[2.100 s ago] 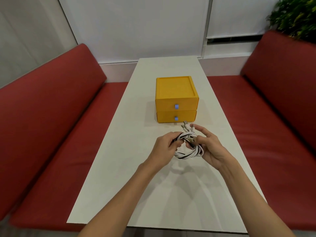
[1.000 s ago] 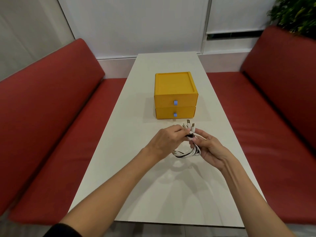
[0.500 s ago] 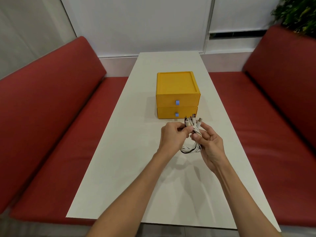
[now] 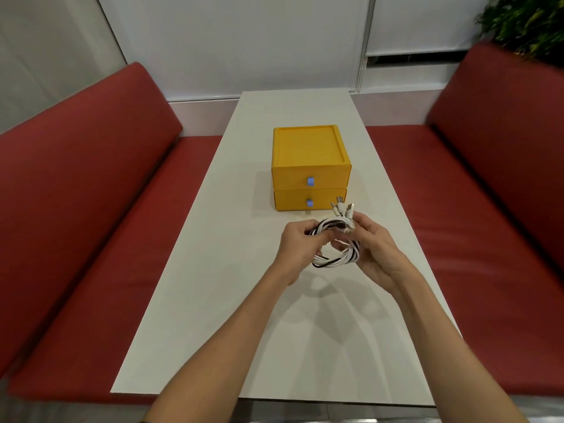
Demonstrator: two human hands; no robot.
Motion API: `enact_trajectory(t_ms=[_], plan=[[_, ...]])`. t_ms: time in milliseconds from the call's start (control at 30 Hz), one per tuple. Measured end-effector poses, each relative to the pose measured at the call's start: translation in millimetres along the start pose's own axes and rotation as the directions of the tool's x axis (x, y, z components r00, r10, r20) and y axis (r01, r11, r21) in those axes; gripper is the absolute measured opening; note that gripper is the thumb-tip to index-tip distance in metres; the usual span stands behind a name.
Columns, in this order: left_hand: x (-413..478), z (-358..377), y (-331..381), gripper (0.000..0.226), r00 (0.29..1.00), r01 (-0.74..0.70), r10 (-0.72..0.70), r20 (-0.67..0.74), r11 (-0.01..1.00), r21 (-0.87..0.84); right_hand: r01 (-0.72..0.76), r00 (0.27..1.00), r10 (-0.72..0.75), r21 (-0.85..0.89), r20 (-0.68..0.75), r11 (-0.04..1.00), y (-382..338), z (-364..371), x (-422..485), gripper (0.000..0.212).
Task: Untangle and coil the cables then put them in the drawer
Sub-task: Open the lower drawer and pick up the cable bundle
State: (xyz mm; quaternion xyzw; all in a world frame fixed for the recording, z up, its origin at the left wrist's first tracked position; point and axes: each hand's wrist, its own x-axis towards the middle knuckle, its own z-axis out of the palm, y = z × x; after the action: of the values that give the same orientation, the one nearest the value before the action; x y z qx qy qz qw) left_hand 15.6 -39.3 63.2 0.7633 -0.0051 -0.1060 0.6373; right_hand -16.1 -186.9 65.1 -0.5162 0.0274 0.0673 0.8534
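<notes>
White and black cables (image 4: 335, 261), yellow drawer box (image 4: 308, 148) with blue pulls (image 4: 310, 181), white table (image 4: 244, 270), red benches (image 4: 91, 209).

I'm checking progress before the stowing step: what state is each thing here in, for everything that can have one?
cable bundle: coiled in a loop, held above the table, plug ends sticking up together
top drawer: shut
bottom drawer: shut
left hand: grips the bundle's left side
right hand: grips the bundle's right side, below the plug ends
</notes>
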Motion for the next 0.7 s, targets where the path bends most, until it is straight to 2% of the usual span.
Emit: enact_trajectory(t_ms=[67, 167, 233, 367, 433, 533, 600, 700], plan=[[2, 0, 0, 0.018, 1.0, -0.011, 0.011, -0.003, 1.0, 0.006, 0.035, 0.998, -0.029, -0.128, 0.052, 0.991, -1, 2, -2, 0.039], [2, 2, 1, 0.027, 0.999, -0.032, 0.033, -0.023, 0.999, 0.013, 0.131, 0.99, -0.141, -0.248, -0.025, 0.96, 3, 7, -2, 0.036], [-1, 3, 2, 0.036, 0.998, -0.06, 0.06, -0.008, 0.998, 0.003, 0.172, 0.972, -0.199, -0.204, -0.122, 0.964, 6, 7, 0, 0.034], [-11, 2, 5, 0.024, 0.978, -0.205, 0.199, 0.061, 0.969, 0.135, 0.152, 0.96, -0.17, -0.094, -0.222, 0.984, 6, 3, 1, 0.019], [-14, 0, 4, 0.021, 0.94, -0.339, 0.334, 0.06, 0.906, 0.255, 0.116, 0.967, -0.122, -0.042, -0.221, 0.992, 6, 1, 3, 0.015], [-11, -6, -5, 0.02, 0.811, -0.571, 0.569, 0.137, 0.718, 0.398, 0.072, 0.978, -0.06, 0.054, -0.201, 0.996, 11, 1, 4, 0.03], [-7, -10, -10, 0.019, 0.748, -0.648, 0.628, 0.217, 0.62, 0.443, 0.043, 0.982, -0.021, 0.11, -0.189, 0.993, 17, 0, 3, 0.035], [-8, -7, -13, 0.028, 0.703, -0.694, 0.643, 0.304, 0.528, 0.489, 0.012, 0.982, 0.018, 0.16, -0.186, 0.987, 24, -3, 4, 0.031]])
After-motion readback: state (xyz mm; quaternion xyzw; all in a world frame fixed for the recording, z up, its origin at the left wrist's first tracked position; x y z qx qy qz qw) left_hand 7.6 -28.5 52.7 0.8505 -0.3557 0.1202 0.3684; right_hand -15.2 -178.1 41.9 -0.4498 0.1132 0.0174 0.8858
